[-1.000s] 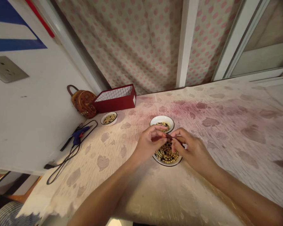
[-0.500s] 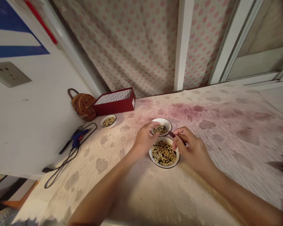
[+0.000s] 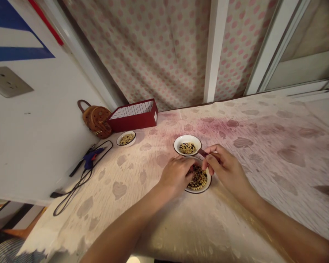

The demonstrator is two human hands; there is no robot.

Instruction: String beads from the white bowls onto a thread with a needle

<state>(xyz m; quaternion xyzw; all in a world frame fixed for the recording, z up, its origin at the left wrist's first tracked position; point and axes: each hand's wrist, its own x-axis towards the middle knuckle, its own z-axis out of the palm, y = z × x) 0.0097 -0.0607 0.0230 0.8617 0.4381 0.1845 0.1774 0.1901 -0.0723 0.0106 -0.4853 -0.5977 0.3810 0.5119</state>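
Tablecloth (image 3: 279, 208), printed with leaf shapes and stained pink, runs under both forearms. Well left of the left hand (image 3: 177, 176) lie a glue gun (image 3: 90, 157) with its cord, a studded bag (image 3: 95, 118) and an open red box (image 3: 133, 124). Small bowl (image 3: 126, 145), ahead and left of that hand, holds a thin layer of beans. Straight ahead of the hands sits the far bowl (image 3: 187, 136), white with a dark rim, with a modest heap of beans (image 3: 187, 148). The near bowl (image 3: 205, 184), partly under both hands, holds the largest heap (image 3: 199, 179). All three lots mix pale and dark beans; none is empty and none shows one colour alone. The left hand is curled, its fingers down over the near bowl; whether it grips anything is hidden. The right hand (image 3: 227, 168) is closed in a pinch, thumb and forefinger holding a dark-red strip (image 3: 203, 152) just above the near bowl's rim, its tip beside the far bowl.
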